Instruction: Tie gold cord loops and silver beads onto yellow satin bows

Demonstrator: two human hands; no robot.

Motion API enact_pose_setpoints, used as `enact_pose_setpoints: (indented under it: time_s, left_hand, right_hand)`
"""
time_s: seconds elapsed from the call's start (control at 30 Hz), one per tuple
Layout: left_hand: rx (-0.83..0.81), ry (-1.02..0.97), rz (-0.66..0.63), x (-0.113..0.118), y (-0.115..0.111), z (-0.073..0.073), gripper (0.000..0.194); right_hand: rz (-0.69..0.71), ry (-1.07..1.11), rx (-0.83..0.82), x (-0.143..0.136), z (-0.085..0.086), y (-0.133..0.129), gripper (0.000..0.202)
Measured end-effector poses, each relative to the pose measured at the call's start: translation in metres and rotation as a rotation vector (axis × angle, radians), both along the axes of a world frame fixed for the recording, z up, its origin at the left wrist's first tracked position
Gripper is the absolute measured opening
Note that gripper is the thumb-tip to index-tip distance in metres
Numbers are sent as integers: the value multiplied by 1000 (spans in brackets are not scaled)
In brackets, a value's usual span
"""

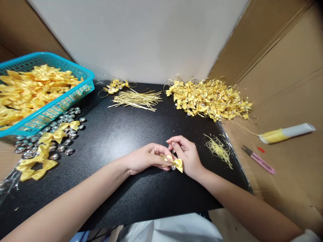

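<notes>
Between my hands, close to the front of the black tabletop (121,198), is a yellow ribbon bow (179,164) with a silver bell (173,167) at its middle. My left hand (148,156) pinches the bow from the left, its thumb across one loop. Fingertips of my right hand (188,154) are closed on a thin gold cord (173,153) that rises from the bow. Part of the bow and the cord is hidden behind my fingers.
A turquoise basket (54,107) of yellow bows stands left, with silver bells (69,152) and loose bows (40,173) beside it. Gold cords (138,99) and finished bows (207,101) lie at the back. Thread scraps (219,149), pink snips (262,163) and a thread spool (272,136) are right.
</notes>
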State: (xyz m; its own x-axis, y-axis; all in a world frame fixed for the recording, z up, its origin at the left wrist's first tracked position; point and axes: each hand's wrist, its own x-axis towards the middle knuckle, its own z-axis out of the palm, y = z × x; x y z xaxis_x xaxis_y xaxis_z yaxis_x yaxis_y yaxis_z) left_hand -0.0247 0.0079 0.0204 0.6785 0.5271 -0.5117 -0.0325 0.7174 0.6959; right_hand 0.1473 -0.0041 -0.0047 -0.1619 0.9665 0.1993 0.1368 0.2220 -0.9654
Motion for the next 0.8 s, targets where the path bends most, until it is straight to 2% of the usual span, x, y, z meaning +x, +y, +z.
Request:
enact_pose_setpoints:
  time_s: [0.1,0.23,0.33,0.4,0.47,0.63,0.73,0.8]
  left_hand:
    - [8,-54,46,4,-1,-3,23]
    - [44,-109,146,8,-3,-2,22]
    - [90,-115,267,10,-2,-1,22]
    - [87,-98,345,11,-1,-1,22]
    - [67,-71,409,11,-1,-1,23]
    - [40,-44,480,13,-2,0,24]
    - [45,-56,496,13,-4,1,22]
    - [48,-56,508,13,-4,1,22]
  right_hand:
    - [21,39,-24,-1,-1,2,14]
    - [36,209,-117,1,-4,7,12]
    - [-27,347,-133,5,-5,9,9]
    - [-96,381,-85,8,-2,8,9]
    - [-159,341,-7,12,3,5,10]
    - [-241,48,195,17,12,-7,13]
    - [-193,-45,195,19,14,-14,20]
    - [-141,-120,207,20,16,-18,14]
